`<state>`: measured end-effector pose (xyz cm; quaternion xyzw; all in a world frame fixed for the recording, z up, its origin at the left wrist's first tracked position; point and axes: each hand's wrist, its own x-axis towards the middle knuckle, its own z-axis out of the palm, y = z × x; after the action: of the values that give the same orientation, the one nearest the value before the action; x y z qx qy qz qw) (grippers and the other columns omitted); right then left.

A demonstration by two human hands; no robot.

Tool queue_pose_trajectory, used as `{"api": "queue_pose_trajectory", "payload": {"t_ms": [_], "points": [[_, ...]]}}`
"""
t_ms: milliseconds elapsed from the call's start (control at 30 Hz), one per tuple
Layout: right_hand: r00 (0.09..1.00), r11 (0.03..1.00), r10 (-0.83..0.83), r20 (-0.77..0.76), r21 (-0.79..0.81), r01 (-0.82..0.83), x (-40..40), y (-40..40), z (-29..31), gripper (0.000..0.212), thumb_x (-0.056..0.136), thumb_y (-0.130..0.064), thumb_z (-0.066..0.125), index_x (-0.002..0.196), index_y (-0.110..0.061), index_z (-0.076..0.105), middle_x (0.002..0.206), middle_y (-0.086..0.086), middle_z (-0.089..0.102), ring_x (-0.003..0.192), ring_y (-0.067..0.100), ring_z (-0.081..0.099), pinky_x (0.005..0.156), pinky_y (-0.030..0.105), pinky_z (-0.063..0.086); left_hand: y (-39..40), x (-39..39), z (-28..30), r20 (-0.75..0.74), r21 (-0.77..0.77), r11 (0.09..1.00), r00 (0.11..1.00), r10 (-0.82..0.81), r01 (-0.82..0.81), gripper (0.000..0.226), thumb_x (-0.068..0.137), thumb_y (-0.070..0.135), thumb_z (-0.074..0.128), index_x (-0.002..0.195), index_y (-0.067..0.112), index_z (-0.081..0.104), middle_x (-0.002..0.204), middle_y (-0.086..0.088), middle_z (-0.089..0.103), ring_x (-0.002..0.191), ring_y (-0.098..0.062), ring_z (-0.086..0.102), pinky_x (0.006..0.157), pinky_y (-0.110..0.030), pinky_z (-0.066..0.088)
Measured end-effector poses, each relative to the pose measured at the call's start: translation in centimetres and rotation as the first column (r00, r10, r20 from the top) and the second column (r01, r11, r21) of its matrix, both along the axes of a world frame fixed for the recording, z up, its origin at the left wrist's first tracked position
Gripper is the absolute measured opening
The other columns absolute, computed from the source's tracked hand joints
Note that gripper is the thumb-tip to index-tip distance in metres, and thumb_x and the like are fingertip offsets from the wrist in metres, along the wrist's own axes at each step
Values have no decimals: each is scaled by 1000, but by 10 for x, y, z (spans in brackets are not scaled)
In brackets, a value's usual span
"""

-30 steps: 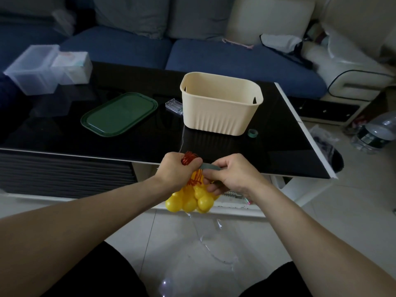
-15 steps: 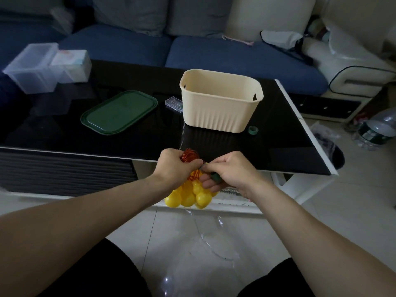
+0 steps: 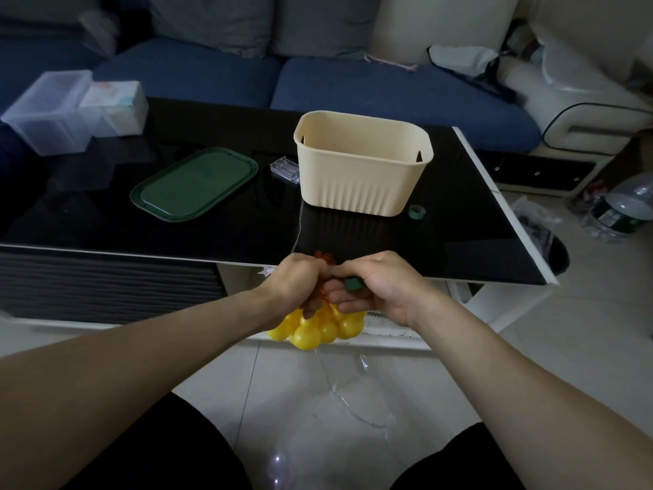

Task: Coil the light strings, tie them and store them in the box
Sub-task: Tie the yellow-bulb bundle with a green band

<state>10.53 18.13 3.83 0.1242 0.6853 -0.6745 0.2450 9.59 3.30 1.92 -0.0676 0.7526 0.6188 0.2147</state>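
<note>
Head view, left hand: your left hand (image 3: 298, 281) grips the coiled light string (image 3: 319, 325) at its orange wire neck, fingers curled tight around it, just off the tabletop (image 3: 459, 221) edge.
Head view, right hand: your right hand (image 3: 378, 288) now pinches the green tie (image 3: 353, 284) lower and closer to the neck than a second ago.
Meaning: the tie looks partly wrapped; tying seems unfinished.
Box: the cream box (image 3: 364, 164) waits on the tabletop, well apart from the bundle.

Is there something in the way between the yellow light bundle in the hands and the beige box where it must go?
Nothing visible blocks it. The light bundle hangs below the table edge, held by the left hand and right hand. The beige box stands open on top, with bare table between.
</note>
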Motion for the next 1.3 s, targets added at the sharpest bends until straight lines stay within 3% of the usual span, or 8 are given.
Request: {"api": "queue_pose_trajectory", "payload": {"t_ms": [100,200,267,467,667,800,967,1300], "points": [[1000,999,13,-11,37,-13,-1,3,-3,14,92,-10,70,91,3,75,76,13,73,63,17,70,57,29,61,0,-3,-3,21,24,999,999,-49,48,24,88,-6,36,71,-1,53,51,-16,49,38,-25,44,44,-29,39],[999,991,23,-37,129,-18,-1,4,-6,15,93,-11,68,88,0,77,71,10,73,57,15,67,52,28,57,0,-5,-5,29,-26,994,994,-103,104,30,91,-13,28,97,-14,58,63,-24,58,47,-28,57,49,-33,53],[998,984,28,-49,176,-19,-2,2,-8,16,93,-11,67,84,-2,76,66,7,71,53,15,65,50,27,54,2,-4,-4,34,-41,989,990,-139,140,32,93,-15,26,103,-15,57,68,-24,62,55,-28,62,56,-35,59],[999,982,32,-12,185,-29,-3,2,-9,16,92,-11,68,79,-5,75,62,7,69,50,16,63,52,30,56,-3,-1,0,130,42,972,963,-236,233,31,107,3,26,121,-16,47,94,-36,66,77,-37,70,71,-36,62],[997,995,12,79,93,-20,-4,8,-4,12,91,-11,68,83,-3,72,63,6,65,49,12,57,50,27,53,-12,0,5,133,67,948,939,-318,312,33,108,12,30,120,-9,53,92,-28,72,87,-36,73,79,-39,61],[986,1000,-18,163,-21,22,-2,8,-2,8,91,-8,66,85,-5,68,60,4,62,45,9,53,46,24,51,-20,-1,3,112,124,939,935,-336,322,26,104,8,41,123,-4,55,80,-11,76,80,-28,75,69,-33,62],[975,991,-34,219,-118,61,-3,4,-2,12,93,-9,64,82,-7,65,58,2,61,43,7,52,44,22,49,-26,-4,2,122,191,945,948,-293,267,22,98,5,52,117,0,61,91,-19,74,81,-28,74,68,-33,62],[965,965,134,224,-251,-75,-3,-3,-1,17,101,-21,54,92,-9,62,59,-2,49,51,7,41,51,21,43,-38,-5,7,77,141,958,962,-263,251,13,92,10,62,102,6,70,76,-7,72,53,-9,63,52,-22,56]]}}
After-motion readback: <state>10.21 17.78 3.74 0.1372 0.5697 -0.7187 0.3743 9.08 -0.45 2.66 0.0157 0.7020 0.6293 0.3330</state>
